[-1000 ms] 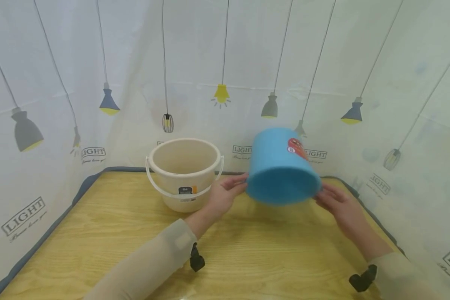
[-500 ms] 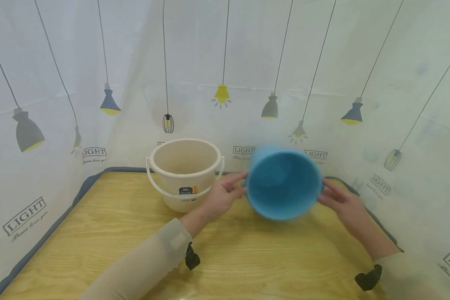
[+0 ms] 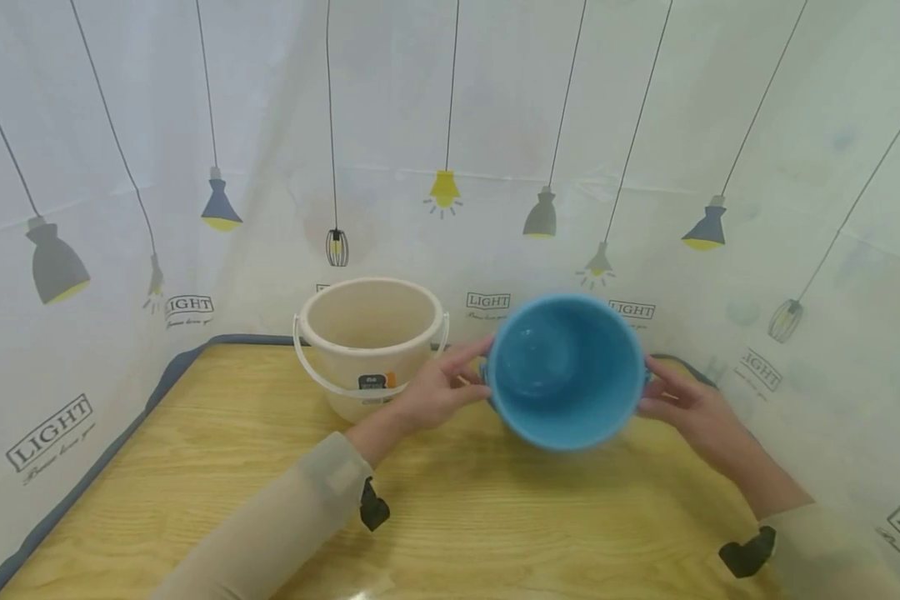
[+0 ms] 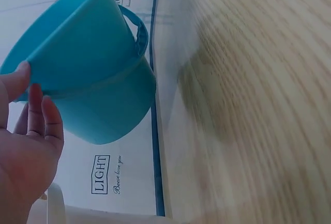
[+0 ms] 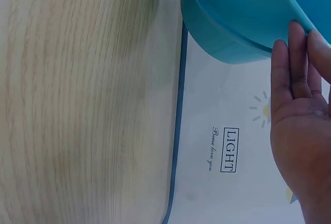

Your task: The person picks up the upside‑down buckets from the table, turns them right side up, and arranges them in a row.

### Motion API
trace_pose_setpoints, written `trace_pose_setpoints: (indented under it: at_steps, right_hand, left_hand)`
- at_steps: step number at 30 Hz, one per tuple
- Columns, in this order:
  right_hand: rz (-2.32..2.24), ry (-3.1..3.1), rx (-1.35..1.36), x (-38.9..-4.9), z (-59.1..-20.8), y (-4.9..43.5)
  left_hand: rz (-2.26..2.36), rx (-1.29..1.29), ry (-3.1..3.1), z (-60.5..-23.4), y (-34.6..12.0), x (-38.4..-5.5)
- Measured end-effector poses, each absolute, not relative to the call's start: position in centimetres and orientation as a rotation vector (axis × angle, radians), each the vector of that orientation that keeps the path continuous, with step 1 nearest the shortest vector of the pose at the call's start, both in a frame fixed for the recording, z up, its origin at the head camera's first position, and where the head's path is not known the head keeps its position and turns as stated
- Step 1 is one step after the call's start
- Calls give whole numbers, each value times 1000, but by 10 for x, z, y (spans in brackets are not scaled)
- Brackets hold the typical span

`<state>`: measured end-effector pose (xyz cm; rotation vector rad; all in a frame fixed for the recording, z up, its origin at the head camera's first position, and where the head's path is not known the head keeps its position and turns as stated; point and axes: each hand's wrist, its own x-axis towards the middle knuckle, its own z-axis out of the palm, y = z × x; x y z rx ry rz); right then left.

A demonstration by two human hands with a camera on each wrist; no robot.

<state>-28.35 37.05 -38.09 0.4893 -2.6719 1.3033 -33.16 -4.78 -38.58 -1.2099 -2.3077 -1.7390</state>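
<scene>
A blue plastic bucket is held up over the table, tipped so that its mouth faces the head camera and its smooth inside shows. My left hand pinches the rim on one side, thumb and fingers at the edge. On the opposite side my right hand pinches the rim in the same way. In the left wrist view the bucket's outer wall and its blue handle, folded along the wall, are visible. A cream bucket stands upright just left of my left hand, with its white handle hanging down in front.
The wooden table has a dark blue edge strip along its sides. White curtain printed with lamps and LIGHT lettering encloses the back and both sides. A black wrist camera sits at the left cuff, another black camera at the right.
The blue bucket has turned from mouth-down to mouth facing the head camera, hiding its red sticker. Both hands kept hold of the rim. The cream bucket has not moved.
</scene>
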Motion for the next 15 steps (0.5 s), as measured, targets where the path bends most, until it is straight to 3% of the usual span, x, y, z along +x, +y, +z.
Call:
trace_pose_setpoints:
  at_steps: [15]
  right_hand:
    - [1340,-2617,584,-290,-380,372]
  left_hand:
    - [-1896,-1326,-2176,-386,-47,-335]
